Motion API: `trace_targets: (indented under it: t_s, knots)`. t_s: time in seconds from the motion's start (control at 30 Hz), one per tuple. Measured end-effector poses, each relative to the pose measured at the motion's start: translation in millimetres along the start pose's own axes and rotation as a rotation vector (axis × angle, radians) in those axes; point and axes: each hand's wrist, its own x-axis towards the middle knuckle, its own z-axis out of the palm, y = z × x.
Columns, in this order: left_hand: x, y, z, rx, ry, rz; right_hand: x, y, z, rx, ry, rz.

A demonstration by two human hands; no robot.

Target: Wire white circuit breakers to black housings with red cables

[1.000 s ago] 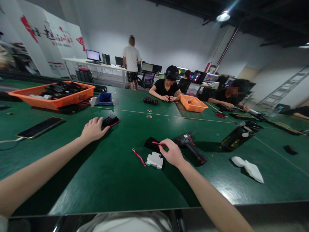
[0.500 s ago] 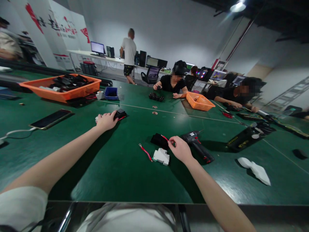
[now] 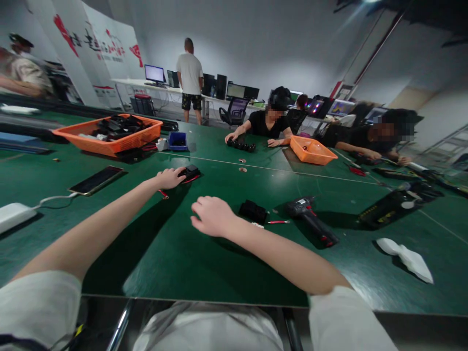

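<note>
My left hand [image 3: 170, 178] reaches far out over the green table [image 3: 204, 263], its fingers curled onto the near end of a small black part [image 3: 190, 171] with a red wire. A short red wire end [image 3: 163, 194] shows under that wrist. My right hand [image 3: 212, 216] hovers low at the table's middle, back up, fingers curled under; what they hold is hidden. To its right lie a black block [image 3: 253, 211], a loose red wire [image 3: 278, 222] and a black cordless screwdriver [image 3: 310, 220]. A sliver of a white part [image 3: 258, 225] peeks past my forearm.
An orange tray [image 3: 109, 141] of black parts, a blue bin [image 3: 178, 141] and a phone [image 3: 97, 180] on a cable are at left. A white rag [image 3: 405, 258] lies at right. Two seated people work opposite beside another orange tray [image 3: 310, 151]; one person stands at the back desks.
My right hand let go of the red wire by the black block and swung left, crossing over the white part. My left hand closed onto the black part. The view shifted.
</note>
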Motion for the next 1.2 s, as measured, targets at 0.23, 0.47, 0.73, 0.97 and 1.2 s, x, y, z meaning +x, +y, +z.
trace_targets:
  t_s: [0.23,0.47,0.73,0.97,1.2]
  knots:
    - [-20.1,1.9,12.6,0.089,0.208,0.092,101.6,-35.7,87.8,0.014,0.057,-0.076]
    - [-22.8,-5.7,13.4,0.094,0.258,0.156,94.4,-35.6,105.9,0.076,0.110,0.029]
    - [-25.0,-3.4,11.5,0.105,0.241,0.163,101.6,-35.7,112.0,0.084,0.115,0.042]
    - [-27.8,-1.9,10.8,0.123,0.256,0.175,82.7,-36.7,106.2,0.107,0.116,0.076]
    - [-29.2,-4.6,7.6,0.091,0.173,0.195,-19.1,-44.0,61.5,0.083,0.098,-0.037]
